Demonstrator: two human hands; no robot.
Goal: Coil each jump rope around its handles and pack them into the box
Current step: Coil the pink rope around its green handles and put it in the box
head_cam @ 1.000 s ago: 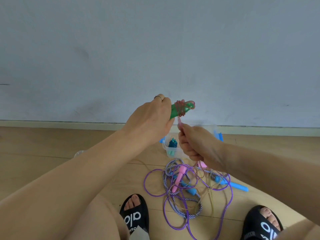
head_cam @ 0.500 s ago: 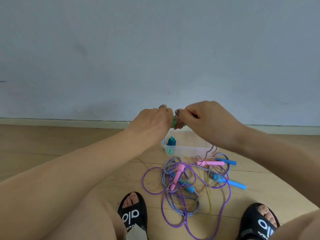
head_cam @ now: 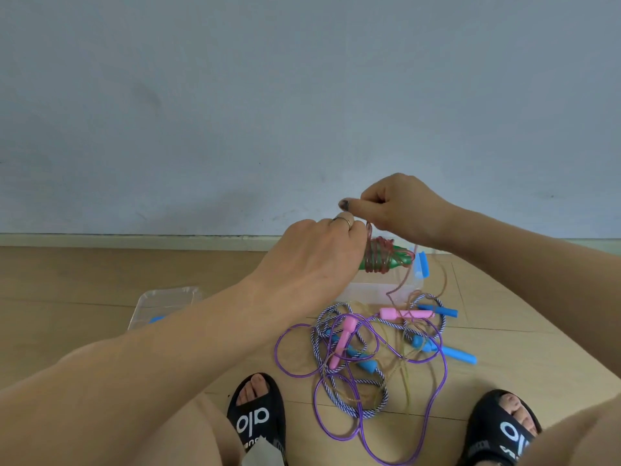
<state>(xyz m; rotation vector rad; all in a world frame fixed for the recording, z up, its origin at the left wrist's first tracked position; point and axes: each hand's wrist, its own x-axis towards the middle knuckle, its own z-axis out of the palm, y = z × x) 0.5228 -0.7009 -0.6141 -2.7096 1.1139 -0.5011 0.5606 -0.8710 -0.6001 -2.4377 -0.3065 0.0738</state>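
Both hands coil reddish rope round green handles.

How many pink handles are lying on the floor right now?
2. One pink handle lies just in front of the clear box; the other sits left of it inside the rope tangle. More may be hidden underneath.

A glossy, translucent reddish plastic cord is showing around smooth green plastic handles. The clear plastic box is looking glassy. A matt blue-and-white braided fabric rope and a shiny purple plastic rope are lying on the smooth, pale wood-look floor, near matt black rubbery slides.
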